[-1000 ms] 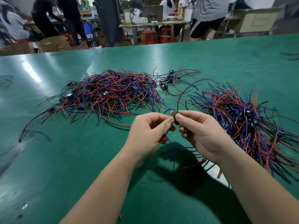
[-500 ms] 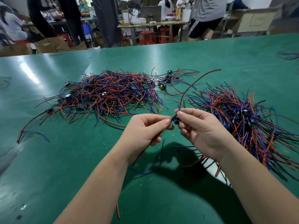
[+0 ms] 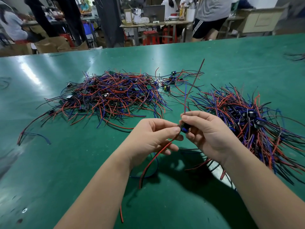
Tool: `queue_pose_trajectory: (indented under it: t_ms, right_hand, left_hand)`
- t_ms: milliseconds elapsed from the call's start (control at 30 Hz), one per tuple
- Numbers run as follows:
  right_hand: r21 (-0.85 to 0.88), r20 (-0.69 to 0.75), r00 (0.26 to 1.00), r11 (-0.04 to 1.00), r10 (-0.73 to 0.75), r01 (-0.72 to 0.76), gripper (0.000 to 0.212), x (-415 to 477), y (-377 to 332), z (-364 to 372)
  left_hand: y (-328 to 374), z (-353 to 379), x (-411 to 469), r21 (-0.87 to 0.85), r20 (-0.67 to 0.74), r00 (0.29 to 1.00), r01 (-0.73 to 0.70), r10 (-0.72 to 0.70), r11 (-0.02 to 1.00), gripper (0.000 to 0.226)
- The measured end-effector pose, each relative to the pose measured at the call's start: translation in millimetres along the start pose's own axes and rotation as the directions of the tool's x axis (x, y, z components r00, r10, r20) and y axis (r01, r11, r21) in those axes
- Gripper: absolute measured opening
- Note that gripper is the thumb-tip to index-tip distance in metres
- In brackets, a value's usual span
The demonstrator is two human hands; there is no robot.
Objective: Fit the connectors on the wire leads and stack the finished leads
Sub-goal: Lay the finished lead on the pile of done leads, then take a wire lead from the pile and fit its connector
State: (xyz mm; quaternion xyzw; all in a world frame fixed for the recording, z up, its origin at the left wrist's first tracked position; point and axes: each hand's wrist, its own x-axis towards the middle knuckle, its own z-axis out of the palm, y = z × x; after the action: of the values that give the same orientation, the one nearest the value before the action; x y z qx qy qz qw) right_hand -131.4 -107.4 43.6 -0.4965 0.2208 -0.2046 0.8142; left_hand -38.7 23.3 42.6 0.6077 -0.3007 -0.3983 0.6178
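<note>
My right grip (image 3: 209,136) is clamped on the connector (image 3: 184,128), thumb on top and fingers curled beneath it, and holds it up off the counter (image 3: 66,162); the connector is a small dark blue block, and my two grips nearly touch around it. My left grip (image 3: 153,138) is pinched tight on the red lead (image 3: 153,161), thumb and forefinger meeting just left of the connector; from there the red lead runs down and left under my palm and hangs toward the counter; a blue lead (image 3: 156,164) curves beside it, below the connector. The upper lead (image 3: 193,86), dark red, rises from the connector past my right thumb and leans right at its tip; whether either lead is fully seated in the connector I cannot tell, my fingers hide the joint.

Beyond the connector and to its left lies the left pile (image 3: 115,95), a wide tangle of red, blue and black leads with small boards among them; just right of the connector, behind my right grip, lies the right pile (image 3: 247,123), dark parts bunched at its middle and leads fanning outward; a few loose boards (image 3: 171,80) sit straight beyond the connector, between the two piles. A stray wire (image 3: 121,214), red, lies on the counter well nearer to me than the connector, beside my left forearm.
</note>
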Motion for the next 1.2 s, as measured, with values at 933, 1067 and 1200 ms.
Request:
queue_pose_trajectory:
  t_ms: [933,1067,1200]
  right_hand:
    - [0.004,-0.228,0.961,0.986,-0.160,0.165,0.011,10,-25,-29]
    - [-0.005,-0.240,0.954,0.983,-0.178,0.182,0.010,8,-26,-30]
    - [-0.033,-0.307,0.931,0.980,-0.196,0.195,0.016,8,-28,-31]
  left_hand:
    - [-9,23,-7,0.108,0.287,0.944,0.134,-0.160,0.985,0.016]
    - [-7,18,-8,0.198,0.347,0.919,0.121,-0.185,0.973,0.021]
    - [-3,11,-10,0.255,0.440,0.876,0.086,-0.195,0.963,0.022]
